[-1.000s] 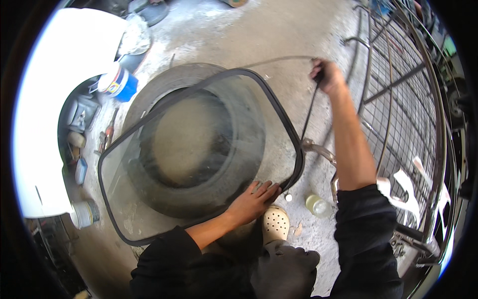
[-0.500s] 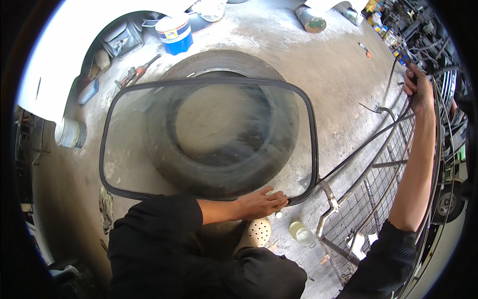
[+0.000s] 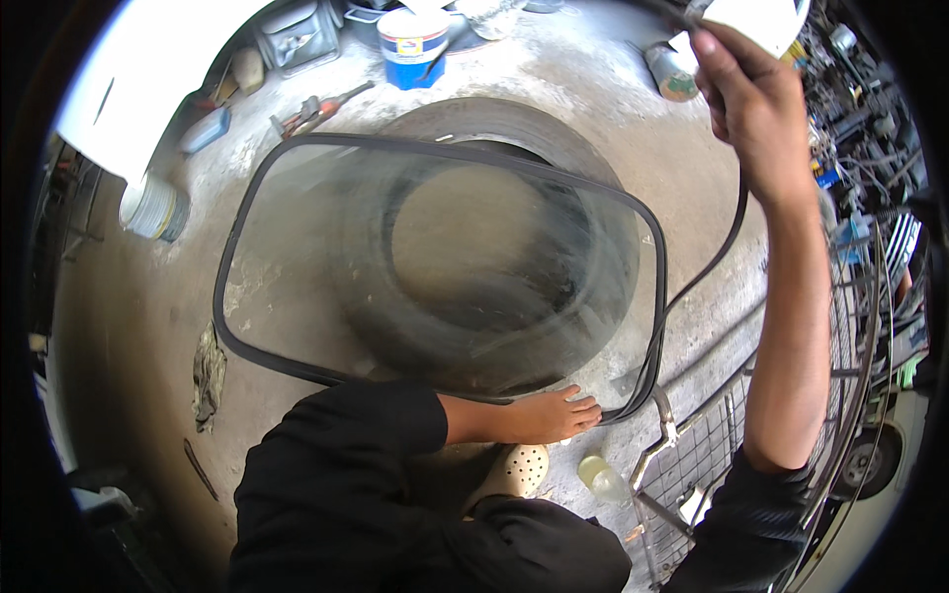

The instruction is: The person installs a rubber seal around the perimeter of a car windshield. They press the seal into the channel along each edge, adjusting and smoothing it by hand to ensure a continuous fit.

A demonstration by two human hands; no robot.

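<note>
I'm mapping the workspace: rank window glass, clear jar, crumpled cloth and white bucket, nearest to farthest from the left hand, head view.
1. Rubber-edged window glass, its near edge at the left hand
2. Clear jar, to the hand's right
3. Crumpled cloth, well to the left
4. White bucket, left and beyond the cloth
</note>
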